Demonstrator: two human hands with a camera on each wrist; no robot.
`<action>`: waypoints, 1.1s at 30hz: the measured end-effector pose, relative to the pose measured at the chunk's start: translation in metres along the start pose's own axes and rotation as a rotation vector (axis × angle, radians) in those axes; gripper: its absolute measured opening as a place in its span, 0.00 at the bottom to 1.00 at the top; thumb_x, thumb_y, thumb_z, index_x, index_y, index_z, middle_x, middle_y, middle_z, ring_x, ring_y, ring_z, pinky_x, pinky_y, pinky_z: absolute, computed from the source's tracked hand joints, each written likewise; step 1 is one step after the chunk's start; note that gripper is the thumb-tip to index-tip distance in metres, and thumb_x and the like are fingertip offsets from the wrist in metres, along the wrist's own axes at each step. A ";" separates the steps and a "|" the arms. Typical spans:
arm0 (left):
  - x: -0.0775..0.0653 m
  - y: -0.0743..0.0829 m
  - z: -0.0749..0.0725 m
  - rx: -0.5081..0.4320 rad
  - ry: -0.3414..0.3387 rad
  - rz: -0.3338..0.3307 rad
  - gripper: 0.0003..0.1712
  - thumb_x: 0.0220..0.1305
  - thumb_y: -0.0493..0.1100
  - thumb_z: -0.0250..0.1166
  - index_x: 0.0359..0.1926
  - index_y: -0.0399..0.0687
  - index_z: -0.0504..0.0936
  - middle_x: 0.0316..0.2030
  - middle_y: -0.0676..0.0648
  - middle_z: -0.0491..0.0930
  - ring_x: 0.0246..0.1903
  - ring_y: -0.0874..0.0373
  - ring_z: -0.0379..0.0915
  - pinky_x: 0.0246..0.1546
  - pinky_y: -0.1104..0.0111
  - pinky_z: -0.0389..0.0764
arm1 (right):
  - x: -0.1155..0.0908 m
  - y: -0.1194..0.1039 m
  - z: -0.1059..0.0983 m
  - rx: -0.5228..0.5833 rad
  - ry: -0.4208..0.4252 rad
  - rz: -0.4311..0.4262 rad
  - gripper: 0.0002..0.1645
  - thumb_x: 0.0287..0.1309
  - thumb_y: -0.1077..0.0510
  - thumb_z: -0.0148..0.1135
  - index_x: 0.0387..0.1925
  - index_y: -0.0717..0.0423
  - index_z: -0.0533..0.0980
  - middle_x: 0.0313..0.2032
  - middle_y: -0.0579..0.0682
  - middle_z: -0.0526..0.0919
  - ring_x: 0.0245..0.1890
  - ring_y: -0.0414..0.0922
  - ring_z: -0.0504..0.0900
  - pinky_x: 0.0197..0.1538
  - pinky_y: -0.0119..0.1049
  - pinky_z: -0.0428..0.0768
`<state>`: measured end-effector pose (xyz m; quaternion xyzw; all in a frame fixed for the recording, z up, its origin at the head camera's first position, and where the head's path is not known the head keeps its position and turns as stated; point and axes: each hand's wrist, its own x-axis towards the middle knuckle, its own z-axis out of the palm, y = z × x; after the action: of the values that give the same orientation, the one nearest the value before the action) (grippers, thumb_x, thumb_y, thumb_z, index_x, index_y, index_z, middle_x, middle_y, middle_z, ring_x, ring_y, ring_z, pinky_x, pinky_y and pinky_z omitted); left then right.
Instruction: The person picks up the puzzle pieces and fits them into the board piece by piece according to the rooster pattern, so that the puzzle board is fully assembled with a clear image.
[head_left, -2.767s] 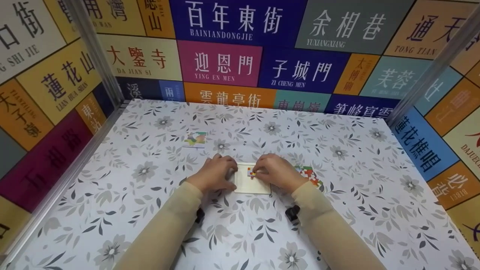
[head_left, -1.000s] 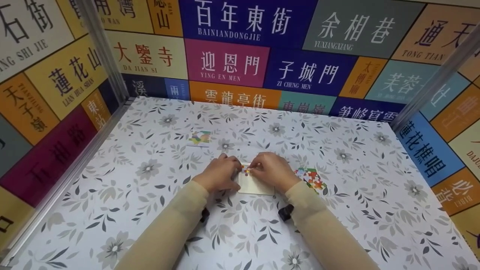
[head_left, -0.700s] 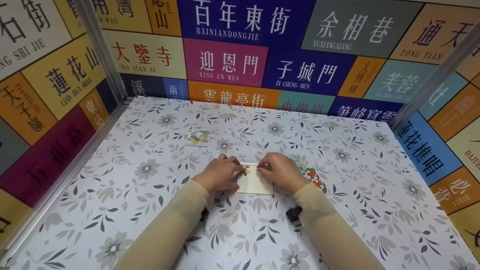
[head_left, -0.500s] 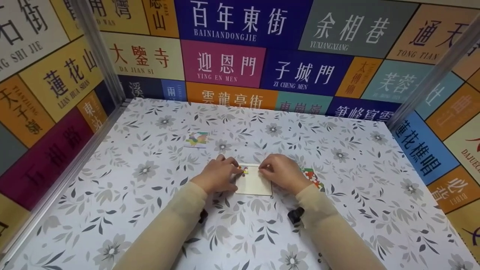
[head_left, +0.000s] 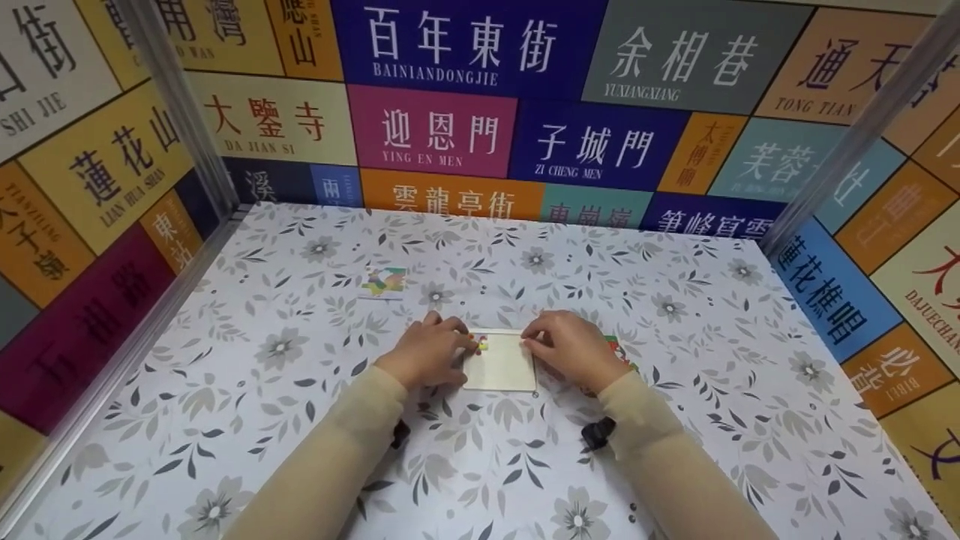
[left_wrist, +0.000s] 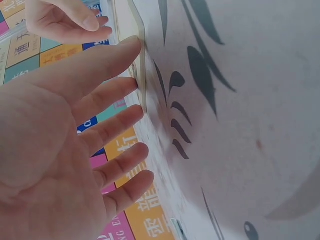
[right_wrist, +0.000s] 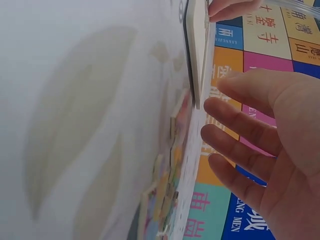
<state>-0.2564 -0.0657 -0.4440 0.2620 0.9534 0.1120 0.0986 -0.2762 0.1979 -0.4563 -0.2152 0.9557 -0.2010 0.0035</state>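
Left grip (head_left: pixel 426 351) is spread, forefinger at the small yellow-and-red cluster of jigsaw pieces (head_left: pixel 482 344) in the upper left of the pale, flat, cream board (head_left: pixel 500 369), thumb tip touching the board's left edge. Right grip (head_left: pixel 571 347) sits at the upper right, thumb and forefinger close together; from where I stand I can't tell whether they pinch anything. I take the step to be piece-fitting: brace the board, press each piece flat, and leave its neighbours undisturbed. Beside this grip lies a heap of loose multicoloured jigsaw pieces (right_wrist: pixel 162 187), partly hidden. Farther back, on the white surface (head_left: pixel 675 382) printed with grey flowers, rests a small colourful picture square (head_left: pixel 385 280); behind stand walls of bright lettered panels (head_left: pixel 435 133).
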 end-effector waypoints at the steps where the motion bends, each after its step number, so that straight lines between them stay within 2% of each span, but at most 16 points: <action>1: 0.000 0.000 0.000 -0.002 -0.001 0.000 0.27 0.59 0.52 0.77 0.60 0.59 0.86 0.66 0.49 0.76 0.60 0.45 0.66 0.61 0.46 0.72 | -0.001 0.000 -0.001 0.002 -0.001 0.008 0.11 0.69 0.50 0.66 0.45 0.47 0.88 0.39 0.43 0.86 0.36 0.41 0.81 0.43 0.42 0.81; 5: 0.000 0.001 0.000 0.008 -0.012 0.004 0.28 0.59 0.52 0.77 0.61 0.60 0.85 0.65 0.49 0.77 0.59 0.45 0.66 0.61 0.46 0.71 | -0.006 0.003 -0.004 0.013 0.005 0.045 0.12 0.69 0.49 0.65 0.47 0.46 0.88 0.44 0.44 0.87 0.41 0.42 0.82 0.47 0.45 0.82; 8: 0.002 0.002 0.000 0.017 -0.023 0.002 0.29 0.59 0.52 0.76 0.62 0.61 0.84 0.65 0.49 0.77 0.58 0.46 0.66 0.60 0.47 0.70 | -0.010 0.006 -0.006 0.023 0.010 0.061 0.12 0.69 0.49 0.65 0.48 0.46 0.87 0.44 0.45 0.87 0.42 0.44 0.82 0.48 0.45 0.82; 12: 0.004 0.001 0.001 0.016 -0.036 -0.006 0.30 0.59 0.53 0.76 0.63 0.61 0.83 0.66 0.49 0.76 0.59 0.46 0.66 0.61 0.47 0.69 | -0.014 0.012 -0.007 0.033 0.009 0.067 0.13 0.68 0.49 0.66 0.48 0.47 0.87 0.43 0.45 0.87 0.42 0.44 0.82 0.49 0.46 0.82; 19: 0.003 0.001 0.003 0.012 -0.042 -0.009 0.30 0.59 0.53 0.77 0.63 0.61 0.84 0.67 0.50 0.75 0.61 0.45 0.65 0.63 0.46 0.68 | -0.019 0.022 -0.010 0.048 0.017 0.093 0.14 0.68 0.48 0.67 0.50 0.46 0.87 0.48 0.46 0.87 0.46 0.46 0.84 0.52 0.49 0.83; 22: 0.003 0.001 0.003 0.006 -0.046 -0.014 0.30 0.59 0.52 0.77 0.63 0.60 0.84 0.67 0.50 0.75 0.62 0.46 0.65 0.63 0.46 0.67 | -0.021 0.025 -0.012 0.053 0.012 0.098 0.14 0.68 0.48 0.67 0.50 0.46 0.87 0.48 0.47 0.87 0.46 0.46 0.84 0.51 0.49 0.83; 29: 0.004 0.004 0.001 0.019 -0.040 0.000 0.29 0.59 0.51 0.77 0.62 0.59 0.84 0.67 0.49 0.75 0.62 0.44 0.66 0.63 0.45 0.68 | -0.024 0.033 -0.017 0.028 0.034 0.082 0.14 0.68 0.50 0.67 0.49 0.49 0.87 0.42 0.47 0.88 0.38 0.44 0.82 0.44 0.46 0.81; 33: 0.003 0.004 0.001 0.020 -0.033 0.000 0.29 0.59 0.51 0.77 0.62 0.59 0.84 0.67 0.49 0.75 0.61 0.44 0.65 0.62 0.45 0.68 | -0.023 0.036 -0.019 0.009 0.025 0.084 0.14 0.69 0.50 0.66 0.50 0.49 0.87 0.47 0.48 0.88 0.42 0.46 0.83 0.48 0.48 0.83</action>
<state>-0.2572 -0.0609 -0.4446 0.2649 0.9527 0.0982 0.1117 -0.2720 0.2446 -0.4544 -0.1722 0.9629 -0.2078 0.0012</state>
